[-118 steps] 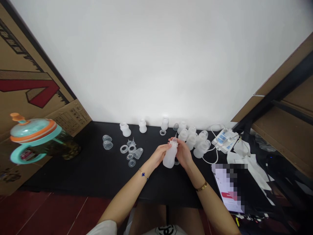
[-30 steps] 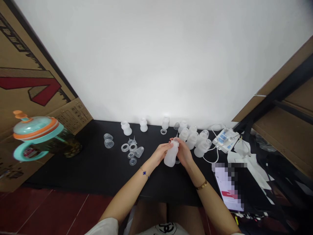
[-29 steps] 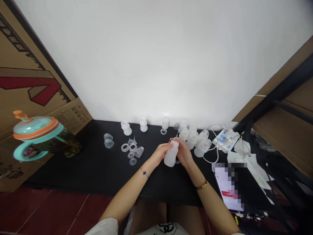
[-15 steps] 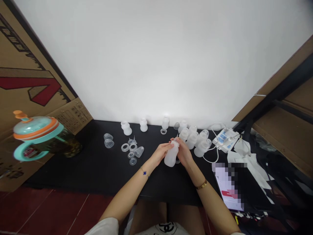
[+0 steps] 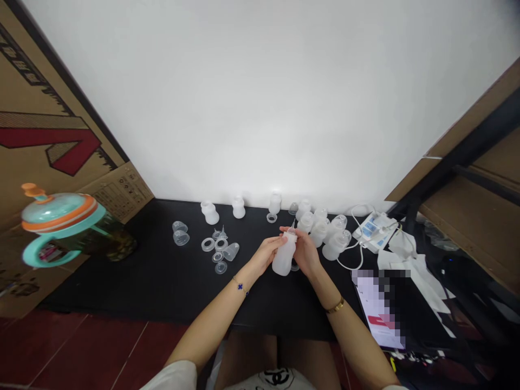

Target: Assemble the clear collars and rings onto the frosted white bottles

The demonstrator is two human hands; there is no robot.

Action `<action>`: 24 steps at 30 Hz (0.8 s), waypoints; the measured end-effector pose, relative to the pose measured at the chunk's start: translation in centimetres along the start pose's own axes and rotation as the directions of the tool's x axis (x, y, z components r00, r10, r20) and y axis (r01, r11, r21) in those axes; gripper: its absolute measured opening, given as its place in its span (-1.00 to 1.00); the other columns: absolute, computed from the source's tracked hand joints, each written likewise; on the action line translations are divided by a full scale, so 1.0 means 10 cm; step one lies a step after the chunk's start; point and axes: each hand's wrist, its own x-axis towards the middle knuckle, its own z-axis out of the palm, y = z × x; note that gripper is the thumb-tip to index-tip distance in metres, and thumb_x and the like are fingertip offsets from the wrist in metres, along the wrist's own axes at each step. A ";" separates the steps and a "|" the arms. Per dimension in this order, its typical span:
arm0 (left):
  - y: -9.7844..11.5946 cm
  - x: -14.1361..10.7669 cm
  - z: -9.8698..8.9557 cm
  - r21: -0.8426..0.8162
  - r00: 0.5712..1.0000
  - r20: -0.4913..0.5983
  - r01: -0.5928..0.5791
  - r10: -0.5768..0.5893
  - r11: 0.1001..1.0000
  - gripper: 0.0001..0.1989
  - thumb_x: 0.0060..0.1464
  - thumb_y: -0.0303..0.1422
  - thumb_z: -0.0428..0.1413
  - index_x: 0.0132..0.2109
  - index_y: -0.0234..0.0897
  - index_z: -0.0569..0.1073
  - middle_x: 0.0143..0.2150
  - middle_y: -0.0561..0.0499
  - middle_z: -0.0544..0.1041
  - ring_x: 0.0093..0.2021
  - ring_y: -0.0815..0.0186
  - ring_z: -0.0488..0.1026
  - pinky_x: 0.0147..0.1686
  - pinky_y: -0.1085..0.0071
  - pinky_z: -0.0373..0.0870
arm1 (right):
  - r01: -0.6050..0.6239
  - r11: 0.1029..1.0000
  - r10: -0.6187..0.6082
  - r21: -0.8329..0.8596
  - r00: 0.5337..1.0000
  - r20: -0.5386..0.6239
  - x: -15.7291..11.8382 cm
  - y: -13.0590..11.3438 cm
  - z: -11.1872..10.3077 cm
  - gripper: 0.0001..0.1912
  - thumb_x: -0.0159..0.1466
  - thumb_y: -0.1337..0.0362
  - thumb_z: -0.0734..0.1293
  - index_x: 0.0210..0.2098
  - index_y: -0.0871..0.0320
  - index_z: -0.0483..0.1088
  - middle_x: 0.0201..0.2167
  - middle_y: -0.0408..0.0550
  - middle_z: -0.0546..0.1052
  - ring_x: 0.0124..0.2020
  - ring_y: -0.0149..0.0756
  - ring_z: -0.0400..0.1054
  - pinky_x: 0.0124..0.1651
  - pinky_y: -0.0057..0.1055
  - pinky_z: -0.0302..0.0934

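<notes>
Left hand [image 5: 267,253] and right hand [image 5: 306,252], grips curled around one tilted white bottle [image 5: 283,260] over black surface [image 5: 150,276]; two clear caps [image 5: 181,238] together at left, one lidded mug [image 5: 60,207] farther left.

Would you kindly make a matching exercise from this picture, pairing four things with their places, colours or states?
1. Thin-tipped bottle
2. Large jug
3. Gold bangle
4. Floor tiles

A. Turquoise and orange on top
B. Dark red
C. Held by left hand and right hand
D. Around the right wrist

Pairs: 1-C, 2-A, 3-D, 4-B
</notes>
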 end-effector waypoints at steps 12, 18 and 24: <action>-0.04 0.03 -0.04 0.010 1.000 -0.008 0.004 -0.004 1.000 -0.48 -0.07 -0.14 0.42 -0.08 -0.50 0.64 -0.20 -0.26 0.68 -0.28 0.20 0.62 -0.27 0.41 0.51 | -0.003 1.000 0.003 -0.009 0.999 -0.032 0.01 0.02 -0.02 -0.70 0.18 0.01 0.45 -0.25 0.08 0.65 -0.16 -0.01 0.65 -0.02 0.00 0.45 -0.05 -0.20 0.28; -0.05 0.03 -0.05 0.001 1.000 0.002 0.004 -0.004 1.000 -0.45 -0.09 -0.12 0.43 -0.07 -0.49 0.64 -0.19 -0.26 0.68 -0.28 0.20 0.62 -0.25 0.40 0.53 | 0.004 1.000 -0.004 -0.009 1.000 -0.028 0.03 0.05 -0.04 -0.70 0.18 -0.01 0.45 -0.24 0.06 0.64 -0.20 -0.03 0.65 -0.05 -0.02 0.47 -0.08 -0.21 0.29; -0.04 0.03 -0.04 0.001 1.000 0.004 0.001 -0.001 1.000 -0.47 -0.08 -0.13 0.42 -0.07 -0.49 0.64 -0.19 -0.27 0.68 -0.26 0.18 0.62 -0.24 0.38 0.53 | 0.024 1.000 -0.024 -0.008 0.999 -0.031 0.01 0.05 -0.02 -0.73 0.18 0.01 0.46 -0.27 0.05 0.63 -0.18 -0.04 0.65 -0.03 -0.03 0.47 -0.07 -0.23 0.29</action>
